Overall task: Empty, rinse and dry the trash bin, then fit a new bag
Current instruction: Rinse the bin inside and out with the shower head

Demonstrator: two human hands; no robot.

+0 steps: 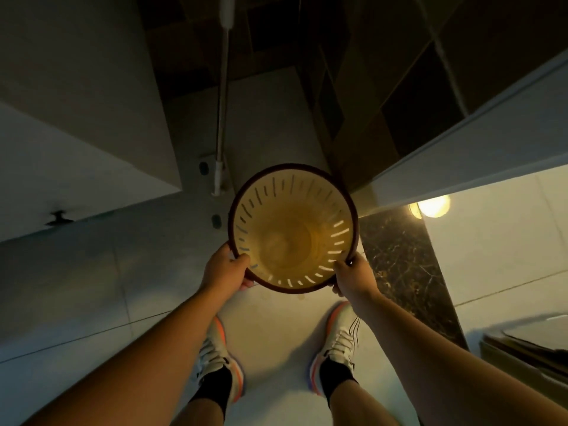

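Two hands: left hand and right hand each clamp the near rim, thumbs hooked inside, fingers underneath.
Bin: round yellow plastic trash bin with dark brown rim and slotted walls, smooth inside, nothing in it.
Position: held above the pale tiled floor, ahead of two white-and-orange sneakers.
Axis: mouth faces straight up at the camera, long axis vertical.
Edges: white door frame and dark marble threshold close on the right; white mop handle stands just beyond the far rim.
Room: open floor to the left.
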